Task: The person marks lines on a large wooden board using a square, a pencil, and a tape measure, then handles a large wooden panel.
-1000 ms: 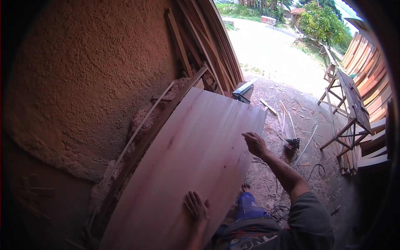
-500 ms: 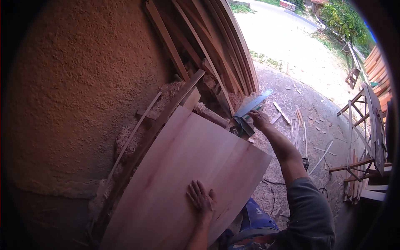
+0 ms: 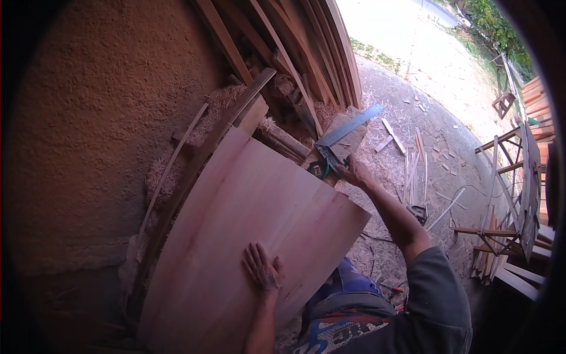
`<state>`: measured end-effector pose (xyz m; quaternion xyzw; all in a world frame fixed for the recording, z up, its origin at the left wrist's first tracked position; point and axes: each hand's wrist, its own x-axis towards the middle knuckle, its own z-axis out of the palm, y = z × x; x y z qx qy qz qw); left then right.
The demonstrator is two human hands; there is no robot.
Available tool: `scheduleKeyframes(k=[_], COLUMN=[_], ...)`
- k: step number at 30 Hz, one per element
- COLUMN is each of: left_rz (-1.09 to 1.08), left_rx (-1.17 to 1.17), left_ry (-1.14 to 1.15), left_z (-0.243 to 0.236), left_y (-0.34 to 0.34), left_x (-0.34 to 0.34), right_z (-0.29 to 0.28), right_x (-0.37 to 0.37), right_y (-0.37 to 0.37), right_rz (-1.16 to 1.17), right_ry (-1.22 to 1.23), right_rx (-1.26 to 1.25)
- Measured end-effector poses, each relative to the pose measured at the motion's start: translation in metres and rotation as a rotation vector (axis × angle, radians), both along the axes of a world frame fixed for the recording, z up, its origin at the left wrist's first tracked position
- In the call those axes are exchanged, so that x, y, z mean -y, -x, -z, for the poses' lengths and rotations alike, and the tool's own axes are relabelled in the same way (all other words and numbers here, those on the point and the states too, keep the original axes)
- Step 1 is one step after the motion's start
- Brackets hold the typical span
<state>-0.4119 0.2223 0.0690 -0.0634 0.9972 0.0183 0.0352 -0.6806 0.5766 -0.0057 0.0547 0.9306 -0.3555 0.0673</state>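
A wide pale wooden panel [image 3: 236, 194] fills the middle, lying at a slant on the bench. My left hand [image 3: 262, 268] rests flat on it with fingers stretched out. Beyond the panel's far edge lies a try square with a long bluish metal blade [image 3: 354, 125] and a dark stock. My right hand [image 3: 355, 172] reaches there with bent fingers closed around the near end of the stock; the fingertips are partly hidden. Close beside the stock sits a small dark tape measure [image 3: 318, 169].
A dark beam [image 3: 194, 177] runs along the panel's left side, near a rough brown wall [image 3: 118, 130]. Long boards [image 3: 321, 53] lean at the back. Shavings and offcuts [image 3: 415, 165] litter the floor on the right, near a wooden-legged frame [image 3: 525, 183].
My right hand has moved from beside the square's blade to the end of its stock. My left hand stays flat on the panel. The whole view has shifted slightly.
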Motion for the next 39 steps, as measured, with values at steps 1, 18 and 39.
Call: scheduleKeyframes(k=[1,18,39], left_rz=[-0.001,0.074,-0.437], left_rx=[-0.003,-0.502,-0.132], left_ry=[0.001,-0.728,-0.806], left_z=[-0.001,0.021,-0.043], left_y=[0.000,-0.039,-0.493], left_x=[0.000,-0.010,0.119], right_z=[0.003,-0.141,-0.085], right_x=[0.005,-0.011,0.196], right_y=[-0.006,-0.226,-0.634], right_rz=[0.027,0.190,-0.928], right_ry=[0.039,0.960,0.230], right_rx=[0.011,0.096,0.160])
